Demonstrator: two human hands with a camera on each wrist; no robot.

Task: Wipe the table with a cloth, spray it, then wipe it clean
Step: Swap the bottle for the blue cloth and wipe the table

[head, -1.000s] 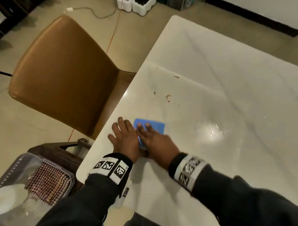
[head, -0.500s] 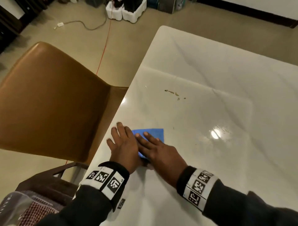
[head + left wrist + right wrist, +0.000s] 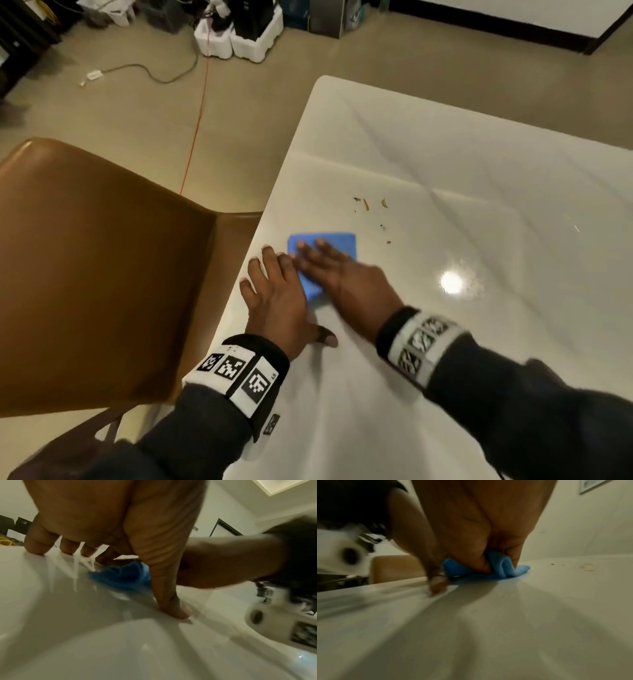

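Note:
A folded blue cloth (image 3: pixel 329 241) lies on the white table (image 3: pixel 445 164) near its left edge. My right hand (image 3: pixel 342 274) presses flat on it with straight fingers, and the hand is blurred. In the right wrist view the cloth (image 3: pixel 506 566) bunches under my right hand (image 3: pixel 479 520). My left hand (image 3: pixel 274 294) lies spread on the table just left of the cloth, thumb out to the right. The left wrist view shows the left hand (image 3: pixel 102 520) on its fingertips beside the cloth (image 3: pixel 123 576). Brown crumbs (image 3: pixel 370 204) lie just beyond the cloth. No spray bottle is in view.
A brown chair (image 3: pixel 102 267) stands tight against the table's left edge. White foam boxes (image 3: pixel 239 37) and cables (image 3: pixel 154 73) lie on the floor beyond. A lamp glare (image 3: pixel 452 282) shines on the table right of my hands.
The cloth and both hands have slid a little forward, closer to the crumbs. My head has tilted up, so more floor shows and the basket at lower left has left the view.

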